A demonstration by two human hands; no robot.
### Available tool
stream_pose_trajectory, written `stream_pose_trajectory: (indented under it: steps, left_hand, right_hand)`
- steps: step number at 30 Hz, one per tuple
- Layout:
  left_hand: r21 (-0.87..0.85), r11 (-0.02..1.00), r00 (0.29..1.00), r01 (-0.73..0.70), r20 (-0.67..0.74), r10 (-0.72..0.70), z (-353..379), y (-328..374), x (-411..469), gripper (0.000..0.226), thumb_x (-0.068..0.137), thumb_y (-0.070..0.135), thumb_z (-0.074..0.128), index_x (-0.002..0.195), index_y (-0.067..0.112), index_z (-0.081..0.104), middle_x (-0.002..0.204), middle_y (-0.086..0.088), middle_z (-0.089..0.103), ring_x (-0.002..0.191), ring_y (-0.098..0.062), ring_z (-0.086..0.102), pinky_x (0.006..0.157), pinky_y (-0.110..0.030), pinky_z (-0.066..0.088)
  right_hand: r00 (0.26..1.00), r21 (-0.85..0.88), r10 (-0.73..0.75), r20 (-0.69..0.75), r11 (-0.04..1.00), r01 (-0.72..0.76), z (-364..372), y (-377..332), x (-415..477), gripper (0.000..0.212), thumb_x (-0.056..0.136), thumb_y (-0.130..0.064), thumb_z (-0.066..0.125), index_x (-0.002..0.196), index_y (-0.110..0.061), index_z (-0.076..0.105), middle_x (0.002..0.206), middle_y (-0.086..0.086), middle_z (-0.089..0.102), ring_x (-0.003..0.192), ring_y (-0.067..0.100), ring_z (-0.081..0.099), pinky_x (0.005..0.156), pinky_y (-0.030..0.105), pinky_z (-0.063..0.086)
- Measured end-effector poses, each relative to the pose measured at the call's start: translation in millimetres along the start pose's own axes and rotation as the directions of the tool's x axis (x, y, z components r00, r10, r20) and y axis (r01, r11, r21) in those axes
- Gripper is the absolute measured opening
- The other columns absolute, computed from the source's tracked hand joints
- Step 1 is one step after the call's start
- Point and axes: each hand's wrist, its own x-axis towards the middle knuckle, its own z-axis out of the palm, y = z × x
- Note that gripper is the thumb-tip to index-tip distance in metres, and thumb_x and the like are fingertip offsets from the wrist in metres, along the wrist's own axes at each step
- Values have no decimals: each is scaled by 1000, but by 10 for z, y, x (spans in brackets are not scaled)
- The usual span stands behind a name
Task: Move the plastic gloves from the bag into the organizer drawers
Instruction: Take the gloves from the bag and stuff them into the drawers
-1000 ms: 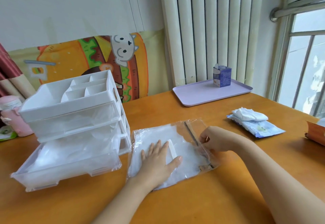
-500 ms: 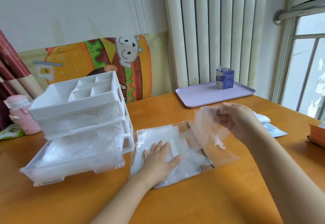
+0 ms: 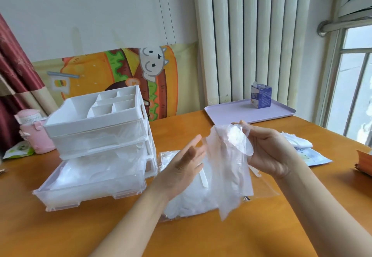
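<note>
Head view: right hand point(image 3: 269, 152) pinches plastic glove point(image 3: 231, 168) above bag point(image 3: 263, 188).

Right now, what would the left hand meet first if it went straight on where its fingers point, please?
Most likely the plastic glove that the right hand holds up, though depth is unclear.

Single view: a head-worn, wide-angle camera. It looks forward and down from above and behind the left hand point(image 3: 181, 168) and right hand point(image 3: 269, 154), close enough that both forearms enter from the bottom edge. The hands sit near frame centre. The table point(image 3: 201, 236) fills the lower half. The organizer point(image 3: 100, 135) lies left of the left hand, the tray point(image 3: 231, 113) beyond the right hand, and the window point(image 3: 354, 95) far to its right.
</note>
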Motion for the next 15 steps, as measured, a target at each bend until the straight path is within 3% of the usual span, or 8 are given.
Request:
stream_pose_trajectory:
  steps: [4, 6, 8, 10, 11, 13, 14, 15]
  left_hand:
    - [-188, 978, 960, 86, 277, -31, 61, -58, -57, 89, 63, 66, 72, 137, 20, 52, 138, -2, 54, 133, -19, 44, 115, -39, 29]
    - [-180, 978, 953, 105, 298, -47, 123, -87, -105, 70, 71, 57, 73, 128, 19, 61, 127, -1, 63, 125, -18, 53, 111, -38, 35]
    - [-174, 983, 981, 62, 190, -29, 159, -29, -149, 50, 71, 42, 79, 112, 14, 71, 111, -3, 70, 108, -16, 64, 98, -32, 48]
    - [-197, 980, 999, -11, -45, 2, 133, 90, -185, 30, 72, 29, 78, 95, 10, 75, 94, -7, 73, 88, -16, 70, 81, -28, 55]
    - [-170, 984, 989, -52, -145, 27, 111, 165, -217, 21, 74, 24, 74, 86, 8, 75, 86, -8, 73, 79, -16, 70, 74, -27, 57]
    - [62, 990, 947, -124, -291, 137, 60, 343, -320, 12, 75, 22, 69, 76, 10, 70, 70, -2, 69, 65, -14, 65, 65, -24, 56]
    - [250, 959, 916, -132, -339, 214, 34, 458, -404, 11, 78, 23, 69, 74, 12, 68, 62, 3, 65, 59, -13, 60, 60, -21, 53]
    - [437, 891, 885, -120, -360, 295, 31, 562, -471, 14, 82, 23, 70, 74, 13, 67, 56, 7, 61, 53, -12, 54, 54, -20, 49]
  right_hand:
    - [997, 47, 75, -5, 996, -74, -73, 44, 13, 36, 57, -4, 89, 82, -6, 63, 79, 3, 60, 78, 13, 64, 80, 31, 54]
    - [996, 35, 87, 4, 996, -87, -95, 69, 11, 35, 57, -3, 88, 81, -6, 62, 80, 4, 62, 77, 14, 65, 80, 31, 54]
    - [996, 32, 83, -27, 996, -82, -146, 58, 31, 36, 57, -5, 89, 85, -6, 65, 87, 1, 61, 88, 5, 56, 92, 26, 47]
    - [996, 21, 68, -54, 998, -67, -169, 36, 35, 37, 58, -6, 88, 90, -2, 69, 95, 4, 63, 97, 5, 50, 105, 25, 36]
    - [995, -8, 63, -71, 998, -64, -173, 31, 24, 34, 62, -4, 85, 92, 1, 71, 97, 8, 66, 97, 6, 55, 107, 25, 37]
    - [993, -87, 55, -100, 994, -64, -160, 24, -14, 18, 72, -3, 72, 88, 5, 71, 89, 14, 69, 83, 15, 69, 82, 28, 57]
    - [993, -159, 75, -95, 983, -90, -110, 40, -27, 12, 75, -5, 69, 83, 3, 69, 83, 15, 69, 75, 19, 71, 67, 29, 59]
    - [990, -248, 107, -89, 960, -126, -82, 48, -50, 14, 75, -10, 73, 82, 0, 67, 81, 14, 67, 72, 22, 70, 62, 29, 58]
